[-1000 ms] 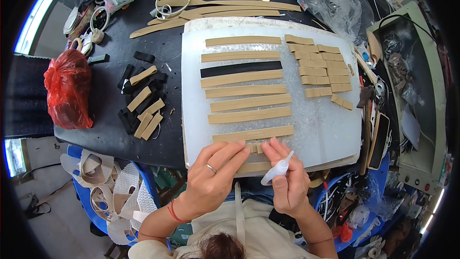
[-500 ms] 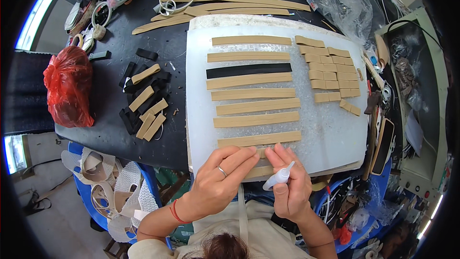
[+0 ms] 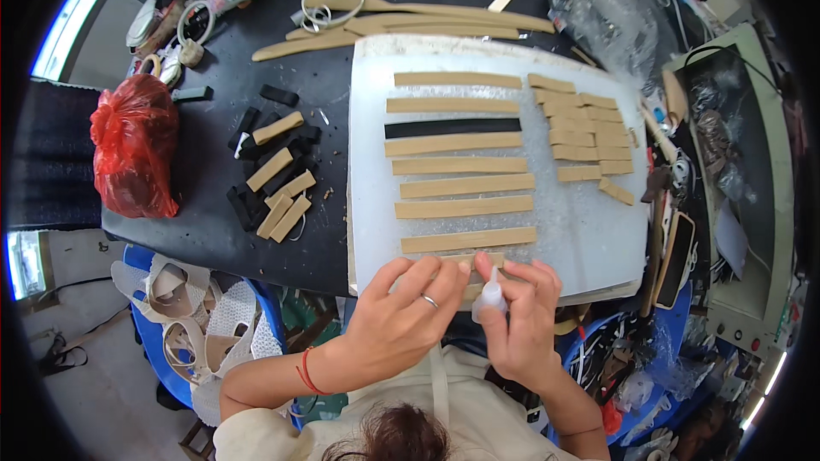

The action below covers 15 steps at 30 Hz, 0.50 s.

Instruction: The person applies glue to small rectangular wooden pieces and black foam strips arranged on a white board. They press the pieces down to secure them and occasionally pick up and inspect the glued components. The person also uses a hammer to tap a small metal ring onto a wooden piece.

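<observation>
- Right hand (image 3: pixel 523 318): closed around a small white squeeze bottle (image 3: pixel 489 299), nozzle tipped toward the nearest tan strip (image 3: pixel 478 263).
- Left hand (image 3: pixel 401 316): fingers spread, pressing that strip flat at the near edge of the white work board (image 3: pixel 589 230).
- Beyond: rows of long tan strips (image 3: pixel 461 183), one black strip (image 3: pixel 453 128).
- Far left: red plastic bag (image 3: pixel 132 145) on the dark tabletop.

The left hand (image 3: pixel 401 316) lies flat with spread fingers (image 3: pixel 448 271) pressing the near end of a long tan leather strip (image 3: pixel 478 262) on the white foam board (image 3: pixel 589 230). Just right of those fingertips, the right hand (image 3: pixel 525 316) pinches a small translucent plastic squeeze bottle (image 3: pixel 489 299), nozzle up by the thumb. Beyond the fingers lie parallel tan strips (image 3: pixel 465 207) and one black strip (image 3: pixel 453 128).
</observation>
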Motion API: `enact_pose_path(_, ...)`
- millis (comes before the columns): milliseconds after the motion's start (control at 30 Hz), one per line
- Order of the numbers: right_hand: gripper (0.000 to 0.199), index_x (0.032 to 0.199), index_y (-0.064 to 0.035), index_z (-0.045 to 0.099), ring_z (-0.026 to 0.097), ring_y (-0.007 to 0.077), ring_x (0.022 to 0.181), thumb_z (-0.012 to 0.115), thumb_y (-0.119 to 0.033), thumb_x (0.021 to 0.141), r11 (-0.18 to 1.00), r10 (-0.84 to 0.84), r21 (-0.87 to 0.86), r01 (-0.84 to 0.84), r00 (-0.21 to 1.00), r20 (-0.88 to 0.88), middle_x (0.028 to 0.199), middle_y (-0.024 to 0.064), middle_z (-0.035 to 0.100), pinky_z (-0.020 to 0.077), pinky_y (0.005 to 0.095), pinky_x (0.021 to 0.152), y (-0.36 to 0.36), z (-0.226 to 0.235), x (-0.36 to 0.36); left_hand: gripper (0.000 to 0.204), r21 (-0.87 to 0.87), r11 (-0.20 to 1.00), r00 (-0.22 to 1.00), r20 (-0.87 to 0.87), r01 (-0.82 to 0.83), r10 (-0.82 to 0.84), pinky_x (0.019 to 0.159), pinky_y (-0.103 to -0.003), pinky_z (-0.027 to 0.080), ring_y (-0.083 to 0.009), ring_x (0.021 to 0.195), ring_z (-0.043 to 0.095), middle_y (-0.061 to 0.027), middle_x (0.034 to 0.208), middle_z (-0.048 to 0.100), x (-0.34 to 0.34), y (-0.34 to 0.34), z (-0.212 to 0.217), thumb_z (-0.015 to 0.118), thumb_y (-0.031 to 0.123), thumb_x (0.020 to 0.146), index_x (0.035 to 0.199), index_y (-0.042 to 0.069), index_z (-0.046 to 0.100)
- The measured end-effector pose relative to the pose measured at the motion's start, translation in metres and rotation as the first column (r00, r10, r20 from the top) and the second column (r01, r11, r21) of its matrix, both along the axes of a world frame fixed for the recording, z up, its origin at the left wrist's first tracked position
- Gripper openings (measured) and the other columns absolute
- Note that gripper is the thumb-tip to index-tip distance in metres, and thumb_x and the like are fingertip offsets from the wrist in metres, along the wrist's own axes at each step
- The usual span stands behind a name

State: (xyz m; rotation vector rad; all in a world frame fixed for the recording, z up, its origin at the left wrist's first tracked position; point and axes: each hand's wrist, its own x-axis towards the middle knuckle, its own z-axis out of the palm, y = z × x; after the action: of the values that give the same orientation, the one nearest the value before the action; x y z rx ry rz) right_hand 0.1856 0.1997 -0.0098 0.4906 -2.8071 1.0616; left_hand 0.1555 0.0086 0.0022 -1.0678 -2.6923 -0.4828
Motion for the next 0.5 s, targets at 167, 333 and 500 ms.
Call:
enact_pose_path(167, 0.027, 0.11, 0.0015, 0.057, 0.056, 0.032, 0.105, 0.064, -0.013, 0.088, 0.97, -0.031, -0.233, 0.073, 0.983, 0.179, 0.114, 0.0119, 0.065, 0.0403, 0.0496, 0.094, 0.01, 0.008, -0.006, 0.042, 0.013, 1.0, 1.0, -0.022, 0.003, -0.003, 0.087, -0.034, 0.044, -0.0226, 0.103, 0.055, -0.0083, 0.106, 0.058, -0.003, 0.001, -0.003, 0.062, 0.01, 0.072, 0.112, -0.004, 0.064)
enact_pose_path(333, 0.024, 0.109, 0.0021, 0.057, 0.056, 0.0333, 0.109, 0.061, -0.014, 0.092, 0.992, 0.005, -0.126, -0.013, 0.998, -0.062, 0.111, 0.0129, 0.067, 0.0415, 0.051, 0.097, 0.006, -0.005, -0.004, 0.044, 0.016, 0.997, 0.996, -0.046, -0.069, 0.07, 0.085, -0.035, 0.045, -0.0243, 0.102, 0.057, -0.0091, 0.104, 0.059, 0.005, 0.011, -0.002, 0.062, 0.007, 0.071, 0.114, -0.001, 0.065)
enact_pose_path(500, 0.024, 0.11, 0.0031, 0.056, 0.056, 0.0336, 0.111, 0.058, -0.015, 0.094, 0.966, 0.03, -0.255, -0.035, 0.999, -0.025, 0.116, 0.0153, 0.067, 0.0414, 0.0489, 0.098, 0.016, -0.005, -0.003, 0.046, 0.272, 0.955, 0.984, 0.162, -0.123, 0.081, 0.081, -0.036, 0.046, -0.0249, 0.101, 0.058, -0.0096, 0.104, 0.06, 0.008, 0.006, -0.016, 0.063, -0.005, 0.068, 0.113, 0.003, 0.067)
